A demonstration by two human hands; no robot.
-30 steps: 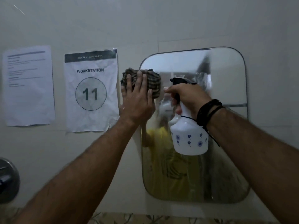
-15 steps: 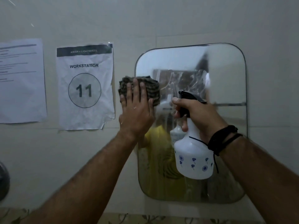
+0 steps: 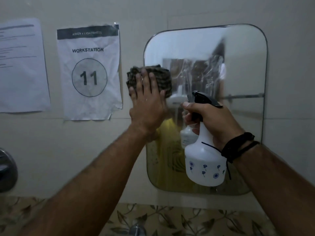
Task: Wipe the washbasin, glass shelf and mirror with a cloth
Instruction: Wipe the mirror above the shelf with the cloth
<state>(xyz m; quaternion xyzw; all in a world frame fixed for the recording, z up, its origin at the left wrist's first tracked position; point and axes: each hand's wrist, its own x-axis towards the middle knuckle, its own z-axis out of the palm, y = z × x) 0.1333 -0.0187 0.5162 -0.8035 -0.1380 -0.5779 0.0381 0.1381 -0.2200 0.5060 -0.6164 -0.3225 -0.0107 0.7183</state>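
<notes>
A rounded wall mirror (image 3: 242,68) hangs on the pale tiled wall, streaked with wet spray in its middle. My left hand (image 3: 147,106) lies flat, pressing a folded dark checked cloth (image 3: 160,75) against the mirror's left edge. My right hand (image 3: 213,121) grips the neck of a white spray bottle (image 3: 204,164) with blue flower prints and a black trigger head, held in front of the mirror's lower middle. A black cord band circles my right wrist. The washbasin and glass shelf are out of view.
A paper sign reading WORKSTATION 11 (image 3: 88,72) and a second printed sheet (image 3: 20,65) are taped to the wall left of the mirror. A round metal fitting (image 3: 6,171) sits at the left edge. Leaf-patterned tiles (image 3: 187,220) and a metal tap top (image 3: 138,229) lie below.
My left hand and cloth slid down the mirror's left edge. My right hand dropped lower with the spray bottle, away from the mirror's centre.
</notes>
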